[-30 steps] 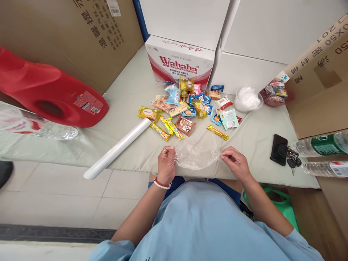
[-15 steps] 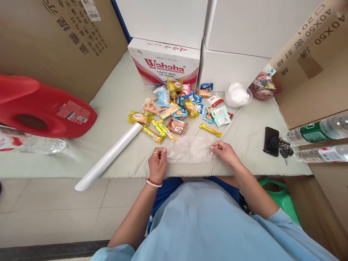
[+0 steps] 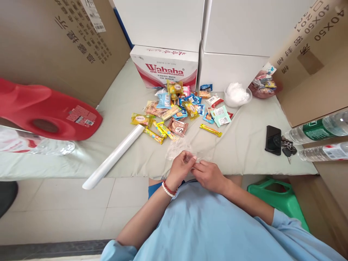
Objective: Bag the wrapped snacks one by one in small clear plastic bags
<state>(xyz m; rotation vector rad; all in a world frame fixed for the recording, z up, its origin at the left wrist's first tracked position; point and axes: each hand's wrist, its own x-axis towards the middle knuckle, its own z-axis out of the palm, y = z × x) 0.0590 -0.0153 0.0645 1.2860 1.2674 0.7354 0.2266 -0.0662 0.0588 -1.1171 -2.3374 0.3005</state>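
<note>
- The biggest things are the boxes at the far side: a brown cardboard box [image 3: 62, 43] on the far left, tall white boxes [image 3: 206, 29] in the middle, and another brown carton [image 3: 312, 61] on the right.
- The person sits at a low table with a pale green cloth [image 3: 244, 145] over it.
- A big red jug [image 3: 46, 112] lies on its side on the left, with a clear water bottle [image 3: 38, 143] just beside it, nearer to us.
- A Wahaha water box [image 3: 164, 69] sits far in the middle.
- A long white roll of plastic bags [image 3: 114, 157] lies slanted on the left part of the cloth, its near end poking over the edge.
- Two water bottles [image 3: 320, 139] lie on the right. A green stool [image 3: 277, 197] shows under the table.
- A heap of wrapped snacks [image 3: 179, 108] is spread in the middle, far from the hands. No snack looks packed yet, so that part seems left to do.
- A bowl of white plastic [image 3: 237, 95] and a red bowl of snacks [image 3: 262, 88] sit far right.
- A black phone [image 3: 272, 139] with keys [image 3: 286, 148] rests on the right.
- The clear plastic bag [image 3: 178, 146] is at the near edge, in the middle, scrunched up and off the roll.
- The left hand [image 3: 181, 168] and right hand [image 3: 208, 175] are close together, touching, and both pinch the bag's near edge with their fingertips. I think they are rubbing it open; it does not look open yet.
</note>
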